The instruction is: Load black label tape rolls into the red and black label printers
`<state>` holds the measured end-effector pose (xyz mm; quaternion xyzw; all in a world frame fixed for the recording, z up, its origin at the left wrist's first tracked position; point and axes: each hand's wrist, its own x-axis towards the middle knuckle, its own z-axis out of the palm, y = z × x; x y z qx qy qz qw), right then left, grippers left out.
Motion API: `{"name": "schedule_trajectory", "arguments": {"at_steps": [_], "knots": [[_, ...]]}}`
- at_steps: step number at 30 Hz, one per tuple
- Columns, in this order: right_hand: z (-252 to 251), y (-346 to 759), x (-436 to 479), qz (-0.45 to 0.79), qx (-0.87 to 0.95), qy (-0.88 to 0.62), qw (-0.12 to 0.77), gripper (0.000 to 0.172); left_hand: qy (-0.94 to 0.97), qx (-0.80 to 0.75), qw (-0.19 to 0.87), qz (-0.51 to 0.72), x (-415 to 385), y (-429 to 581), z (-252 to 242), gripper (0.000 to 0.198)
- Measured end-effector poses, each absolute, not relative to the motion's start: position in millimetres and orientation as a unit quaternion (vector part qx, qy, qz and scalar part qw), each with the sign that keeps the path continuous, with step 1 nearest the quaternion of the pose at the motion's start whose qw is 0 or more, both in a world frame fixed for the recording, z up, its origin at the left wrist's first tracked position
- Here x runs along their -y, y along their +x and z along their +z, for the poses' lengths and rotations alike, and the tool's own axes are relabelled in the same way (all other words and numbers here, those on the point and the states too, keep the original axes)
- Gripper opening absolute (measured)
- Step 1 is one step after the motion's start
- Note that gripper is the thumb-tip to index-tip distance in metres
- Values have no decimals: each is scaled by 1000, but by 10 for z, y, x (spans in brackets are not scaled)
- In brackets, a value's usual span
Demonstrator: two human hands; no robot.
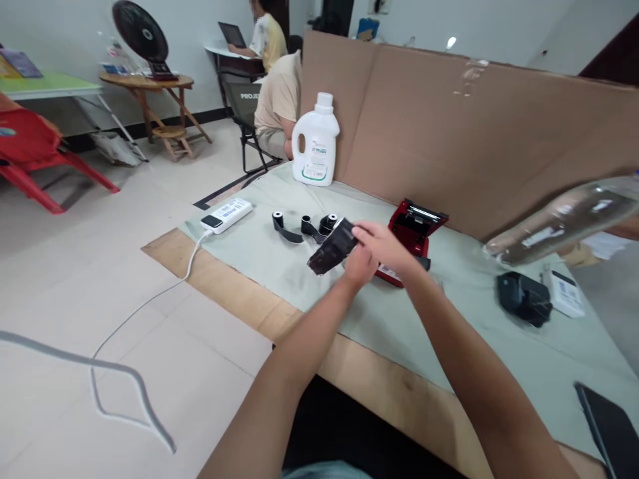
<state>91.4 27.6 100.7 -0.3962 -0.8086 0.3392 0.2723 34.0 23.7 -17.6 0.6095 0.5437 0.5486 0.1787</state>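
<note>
Over the cloth-covered table, a roll of black strip [332, 249] with a loose end hangs tilted in both my hands. My left hand [360, 266] is closed around its lower right side. Fingers of my right hand [380, 245] pinch the upper right end, close above the left. Beyond them lie several smaller rolls of dark strip with white cores, among them a partly unrolled one [287, 227]. Just right of my hands sits a red box-shaped device [410, 234], its lid raised; my right hand and wrist hide part of it.
A white jug [316, 143] stands against the cardboard screen [424, 126]. A white power bank [227, 215] with a cable lies left. To the right are a plastic bottle [564, 219], a black device [523, 297], a second power bank [566, 293] and a phone [609, 426]. Two people sit behind.
</note>
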Motion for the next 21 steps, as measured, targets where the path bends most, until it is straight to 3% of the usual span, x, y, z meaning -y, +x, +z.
{"name": "schedule_trajectory", "arguments": {"at_steps": [3, 4, 10, 15, 21], "knots": [[1197, 1514, -429, 364, 728, -407, 414, 37, 621, -536, 190, 539, -170, 310, -161, 30], [1235, 1696, -486, 336, 726, -424, 424, 36, 624, -530, 190, 542, -153, 299, -148, 31], [1099, 2184, -727, 170, 801, -534, 210, 16, 643, -491, 154, 567, -116, 264, -76, 34], [949, 2056, -805, 100, 801, -587, 68, 20, 728, -435, 80, 524, -66, 265, -13, 45], [1005, 1941, -815, 115, 782, -612, 17, 5, 777, -423, 50, 464, 4, 316, 40, 36]]}}
